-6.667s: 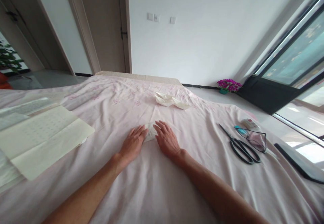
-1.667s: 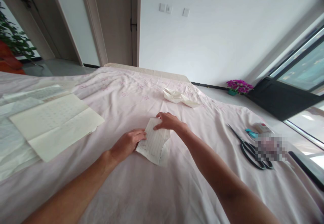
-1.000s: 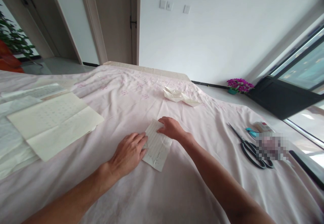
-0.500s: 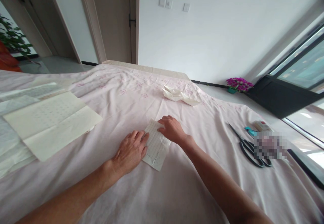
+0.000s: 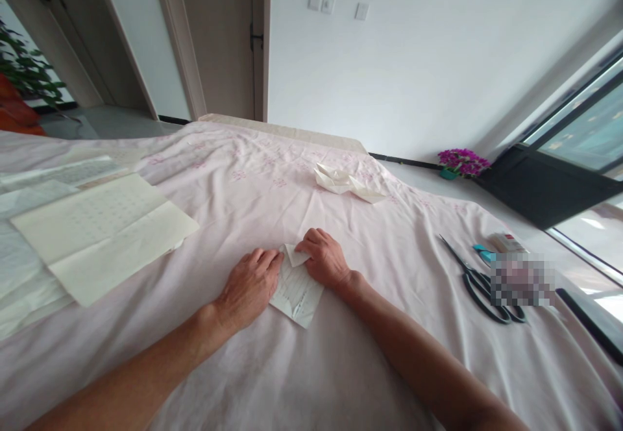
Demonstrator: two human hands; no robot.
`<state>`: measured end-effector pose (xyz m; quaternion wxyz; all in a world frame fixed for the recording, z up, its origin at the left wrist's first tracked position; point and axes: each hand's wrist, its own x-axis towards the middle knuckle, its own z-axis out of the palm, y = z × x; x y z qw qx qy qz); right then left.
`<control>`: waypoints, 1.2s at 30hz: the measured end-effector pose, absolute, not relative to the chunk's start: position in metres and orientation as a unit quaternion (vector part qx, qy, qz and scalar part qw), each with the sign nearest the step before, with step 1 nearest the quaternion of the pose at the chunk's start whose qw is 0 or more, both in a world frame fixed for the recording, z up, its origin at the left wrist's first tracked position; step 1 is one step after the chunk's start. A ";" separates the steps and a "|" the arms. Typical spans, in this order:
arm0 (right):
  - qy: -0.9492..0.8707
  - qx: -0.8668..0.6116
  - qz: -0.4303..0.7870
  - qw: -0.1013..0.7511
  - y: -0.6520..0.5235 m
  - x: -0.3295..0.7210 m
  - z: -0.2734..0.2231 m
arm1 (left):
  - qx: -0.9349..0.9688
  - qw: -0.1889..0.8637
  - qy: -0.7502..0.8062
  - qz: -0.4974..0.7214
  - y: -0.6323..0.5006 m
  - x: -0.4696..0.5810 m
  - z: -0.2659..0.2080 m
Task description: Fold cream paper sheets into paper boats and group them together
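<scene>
A small folded sheet of lined paper (image 5: 296, 293) lies on the cloth in front of me, with dark marks near its lower end. My right hand (image 5: 324, 257) pinches its far edge, where a small flap is turned over toward me. Along the left edge, my left hand (image 5: 253, 282) holds the sheet with its fingers close together; the thumb is mostly hidden. Beyond both hands sits a folded paper boat (image 5: 348, 183), apart from them.
Several larger paper sheets (image 5: 104, 236) are piled on the left of the pink cloth (image 5: 233, 204). On the right lie black-handled scissors (image 5: 479, 288), a light box (image 5: 506, 243) and a dark flat object (image 5: 588, 324). Purple flowers (image 5: 464, 160) stand on the floor beyond.
The sheet's far end has been folded over toward me into a small flap under my right fingers. My left hand has shifted slightly up along the left edge.
</scene>
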<state>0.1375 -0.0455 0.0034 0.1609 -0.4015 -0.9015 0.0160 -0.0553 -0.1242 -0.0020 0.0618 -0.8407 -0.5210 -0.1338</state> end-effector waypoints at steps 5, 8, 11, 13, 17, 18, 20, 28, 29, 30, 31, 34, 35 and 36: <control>-0.910 -0.385 -0.009 0.155 -0.051 0.136 0.005 | -0.842 0.056 -0.519 -0.133 -0.124 -0.056 -0.002; -0.916 -0.372 0.003 0.150 -0.050 0.140 0.005 | -0.842 0.056 -0.518 -0.136 -0.124 -0.057 -0.003; -0.920 -0.348 0.024 0.177 -0.046 0.147 0.002 | -0.840 0.061 -0.520 -0.140 -0.123 -0.058 -0.003; -0.927 -0.322 0.035 0.188 -0.044 0.151 0.000 | -0.838 0.063 -0.524 -0.141 -0.124 -0.058 -0.004; -0.937 -0.291 0.057 0.185 -0.043 0.159 -0.002 | -0.837 0.062 -0.526 -0.139 -0.124 -0.057 -0.003; -0.938 -0.289 0.061 0.184 -0.043 0.160 -0.002 | -0.836 0.061 -0.527 -0.137 -0.125 -0.057 -0.003; -0.939 -0.284 0.066 0.185 -0.043 0.161 -0.002 | -0.836 0.060 -0.529 -0.131 -0.125 -0.056 -0.003; -0.950 -0.247 0.049 0.185 -0.039 0.161 -0.007 | -0.833 0.053 -0.533 -0.139 -0.124 -0.056 -0.001; -0.951 -0.244 0.046 0.186 -0.039 0.161 -0.007 | -0.833 0.051 -0.532 -0.140 -0.124 -0.057 0.000; -0.951 -0.243 0.044 0.187 -0.039 0.161 -0.007 | -0.833 0.050 -0.532 -0.140 -0.123 -0.057 0.000; -0.951 -0.242 0.043 0.187 -0.039 0.162 -0.007 | -0.833 0.049 -0.533 -0.140 -0.123 -0.057 0.001; -0.952 -0.238 0.040 0.187 -0.039 0.162 -0.007 | -0.834 0.044 -0.532 -0.139 -0.123 -0.058 0.002; -0.953 -0.233 0.039 0.189 -0.039 0.162 -0.008 | -0.835 0.042 -0.531 -0.141 -0.122 -0.058 0.002; -0.954 -0.227 0.037 0.193 -0.039 0.162 -0.009 | -0.836 0.041 -0.528 -0.143 -0.122 -0.059 0.002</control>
